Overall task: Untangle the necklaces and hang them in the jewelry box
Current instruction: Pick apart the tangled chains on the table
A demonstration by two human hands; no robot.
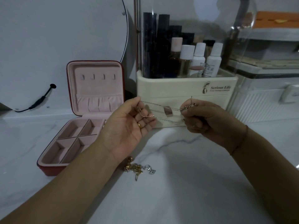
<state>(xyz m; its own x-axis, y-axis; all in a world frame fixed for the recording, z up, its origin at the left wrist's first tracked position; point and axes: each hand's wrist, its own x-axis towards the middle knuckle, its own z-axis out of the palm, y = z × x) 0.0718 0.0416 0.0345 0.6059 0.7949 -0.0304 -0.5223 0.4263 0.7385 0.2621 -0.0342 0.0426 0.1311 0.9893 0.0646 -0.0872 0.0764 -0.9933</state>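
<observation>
Left hand (pixel 129 125) and right hand (pixel 205 120) both pinch one taut necklace (pixel 168 111); one tangled pile (pixel 139 169), one jewelry box (pixel 53 171).

Left wrist (pixel 113 147) is covering the near right corner of the jewelry box (pixel 53 160) and part of the chain tangle (pixel 139 170) at lower centre; chain count cannot be told. Necklace (pixel 159 106) stretched at mid-frame is reading as a thin blurred line; its pendant (pixel 168 111) is smearing, shape unclear. Right hand (pixel 205 120) is curling over one end, hiding how it finishes. Organizer (pixel 186 89) small print and bottle labels (pixel 210 68) are coming out too small to read. Mirror (pixel 64 38) is running off the upper left edges; clear container (pixel 267 102) is running off the right edge.
</observation>
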